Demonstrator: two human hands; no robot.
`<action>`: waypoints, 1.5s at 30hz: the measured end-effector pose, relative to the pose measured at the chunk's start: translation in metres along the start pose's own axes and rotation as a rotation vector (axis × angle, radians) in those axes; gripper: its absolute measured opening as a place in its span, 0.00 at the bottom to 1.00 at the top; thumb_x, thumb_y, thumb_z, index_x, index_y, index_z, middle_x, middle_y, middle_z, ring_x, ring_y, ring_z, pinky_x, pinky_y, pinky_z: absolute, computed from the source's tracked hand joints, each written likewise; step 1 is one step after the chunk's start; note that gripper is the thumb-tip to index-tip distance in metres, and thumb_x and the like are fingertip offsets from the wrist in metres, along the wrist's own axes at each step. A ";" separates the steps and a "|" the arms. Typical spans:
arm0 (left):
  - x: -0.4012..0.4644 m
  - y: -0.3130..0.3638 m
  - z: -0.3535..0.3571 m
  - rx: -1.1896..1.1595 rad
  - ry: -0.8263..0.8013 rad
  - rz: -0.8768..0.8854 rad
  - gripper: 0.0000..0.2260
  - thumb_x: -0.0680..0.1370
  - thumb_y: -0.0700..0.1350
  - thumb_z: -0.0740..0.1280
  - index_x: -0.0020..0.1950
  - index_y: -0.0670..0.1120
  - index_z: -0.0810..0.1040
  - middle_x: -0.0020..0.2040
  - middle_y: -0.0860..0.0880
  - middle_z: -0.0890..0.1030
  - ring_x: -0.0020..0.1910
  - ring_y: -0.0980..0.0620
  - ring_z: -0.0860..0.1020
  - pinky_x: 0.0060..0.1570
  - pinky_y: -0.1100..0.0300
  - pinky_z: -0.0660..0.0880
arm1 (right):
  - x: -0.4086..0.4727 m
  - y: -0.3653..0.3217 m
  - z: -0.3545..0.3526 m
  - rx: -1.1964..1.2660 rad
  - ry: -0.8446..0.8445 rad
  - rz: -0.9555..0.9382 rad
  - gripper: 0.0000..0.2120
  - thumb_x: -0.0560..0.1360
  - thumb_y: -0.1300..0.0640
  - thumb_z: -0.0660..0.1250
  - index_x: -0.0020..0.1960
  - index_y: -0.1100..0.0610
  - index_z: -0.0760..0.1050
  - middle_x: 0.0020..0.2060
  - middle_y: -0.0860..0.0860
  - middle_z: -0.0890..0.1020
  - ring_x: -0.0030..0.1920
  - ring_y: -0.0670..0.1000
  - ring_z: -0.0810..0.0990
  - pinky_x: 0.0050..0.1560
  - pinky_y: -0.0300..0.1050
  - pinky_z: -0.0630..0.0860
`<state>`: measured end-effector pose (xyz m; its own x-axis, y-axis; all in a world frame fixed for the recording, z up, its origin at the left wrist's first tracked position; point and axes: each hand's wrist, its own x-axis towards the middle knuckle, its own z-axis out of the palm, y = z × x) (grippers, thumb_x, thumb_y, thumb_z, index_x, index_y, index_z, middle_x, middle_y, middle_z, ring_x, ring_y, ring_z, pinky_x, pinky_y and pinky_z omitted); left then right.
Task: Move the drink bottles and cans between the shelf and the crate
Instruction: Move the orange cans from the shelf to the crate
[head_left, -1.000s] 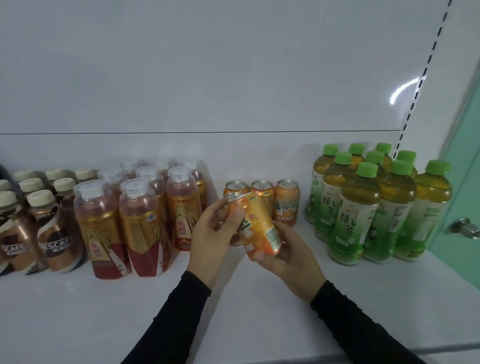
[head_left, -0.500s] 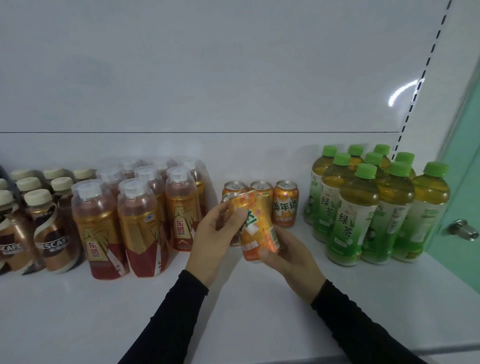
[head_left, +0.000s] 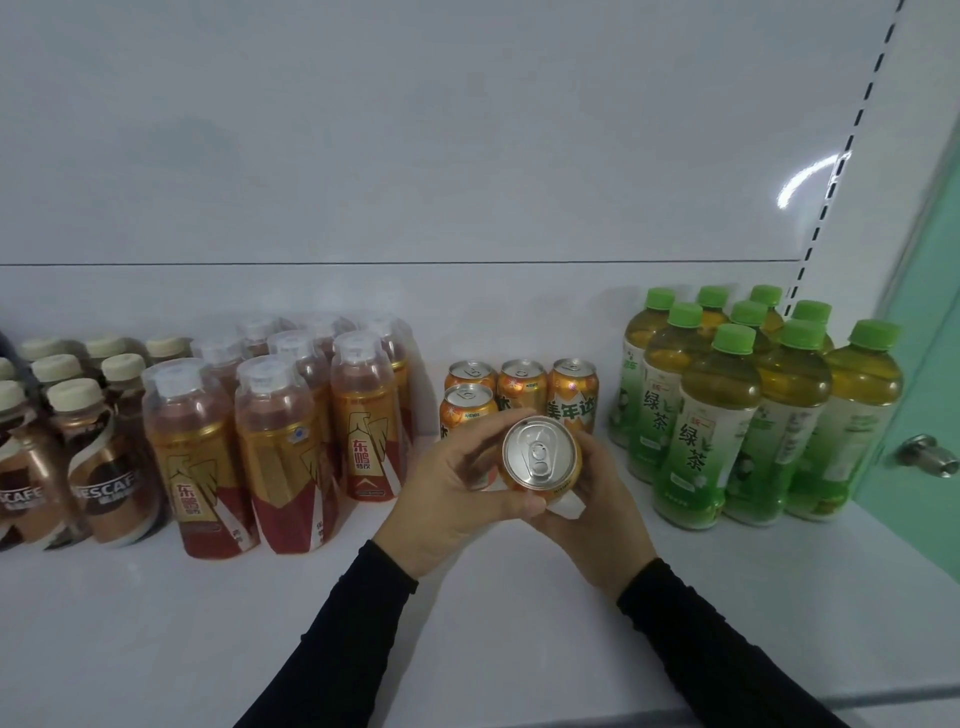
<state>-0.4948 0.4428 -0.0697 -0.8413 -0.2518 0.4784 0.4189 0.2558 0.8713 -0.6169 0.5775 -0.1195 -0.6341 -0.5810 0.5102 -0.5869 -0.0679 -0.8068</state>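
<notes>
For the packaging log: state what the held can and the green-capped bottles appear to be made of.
Held can, gripped by the left hand and right hand: seemingly aluminium, with a bare silvery lid, pull tab and glossy orange printed wall. Green-capped bottles: probably clear plastic, since the yellow-green tea shows through, with matte green caps and printed labels.

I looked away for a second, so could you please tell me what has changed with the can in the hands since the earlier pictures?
The orange can, earlier tilted showing its side, now faces the camera top-first. Both the left hand and right hand keep their grip. The four shelf cans and the green tea bottles have not moved.
</notes>
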 end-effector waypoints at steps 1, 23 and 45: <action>0.000 0.000 0.000 -0.003 -0.002 -0.004 0.31 0.68 0.27 0.75 0.68 0.45 0.75 0.64 0.52 0.81 0.67 0.51 0.77 0.64 0.58 0.74 | 0.000 0.000 0.000 -0.007 0.002 -0.005 0.36 0.64 0.61 0.82 0.62 0.42 0.66 0.58 0.35 0.77 0.61 0.36 0.76 0.59 0.30 0.72; 0.016 0.026 0.013 -0.422 0.285 -0.372 0.22 0.75 0.50 0.71 0.68 0.48 0.73 0.57 0.42 0.84 0.53 0.41 0.85 0.42 0.52 0.82 | -0.012 -0.036 -0.005 0.020 -0.006 -0.151 0.45 0.59 0.30 0.76 0.70 0.39 0.61 0.61 0.25 0.71 0.60 0.36 0.76 0.54 0.30 0.75; 0.034 0.036 0.037 -0.613 0.368 -0.636 0.29 0.66 0.51 0.75 0.63 0.39 0.76 0.50 0.37 0.85 0.45 0.39 0.86 0.35 0.48 0.83 | -0.008 -0.032 -0.017 -0.083 0.181 -0.216 0.35 0.64 0.38 0.75 0.67 0.39 0.67 0.56 0.33 0.78 0.48 0.45 0.80 0.44 0.36 0.78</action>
<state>-0.5206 0.4776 -0.0267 -0.8566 -0.4793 -0.1910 0.1139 -0.5368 0.8360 -0.6014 0.5985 -0.0928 -0.5648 -0.4056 0.7187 -0.7528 -0.1036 -0.6501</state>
